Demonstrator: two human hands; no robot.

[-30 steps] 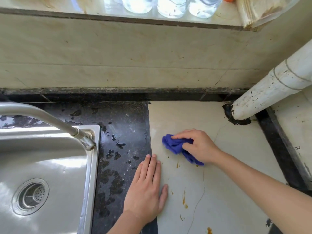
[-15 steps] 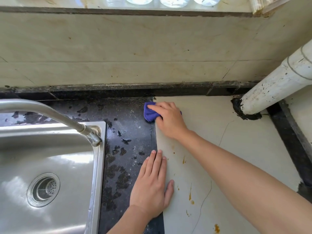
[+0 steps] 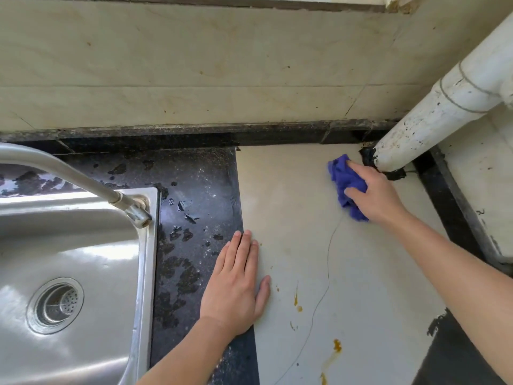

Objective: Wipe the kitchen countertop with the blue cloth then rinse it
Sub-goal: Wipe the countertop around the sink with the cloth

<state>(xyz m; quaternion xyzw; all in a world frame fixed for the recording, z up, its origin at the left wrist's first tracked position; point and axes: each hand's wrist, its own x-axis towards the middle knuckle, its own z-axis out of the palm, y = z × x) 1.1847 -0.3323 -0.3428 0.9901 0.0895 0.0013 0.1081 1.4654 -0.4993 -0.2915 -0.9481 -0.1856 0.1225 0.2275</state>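
Observation:
The blue cloth [image 3: 344, 179] is bunched up on the cream countertop [image 3: 299, 207], at its back right corner. My right hand [image 3: 374, 194] presses down on the cloth and grips it, just in front of the white pipe's foot. Flat on the seam between the black stone strip [image 3: 194, 190] and the cream surface lies my left hand [image 3: 237, 279], fingers together, holding nothing. Orange-brown stains [image 3: 336, 347] dot the cream surface near the front.
A steel sink [image 3: 69, 259] with a drain strainer [image 3: 55, 304] fills the left, and a metal tap [image 3: 83, 180] reaches over it. A white pipe [image 3: 433, 112] slants into the counter at the back right. The tiled wall [image 3: 194, 65] runs along the back. A thin crack crosses the cream surface.
My right hand has swept the blue cloth from the back left of the cream surface across to the back right, by the pipe. The left hand has stayed in place.

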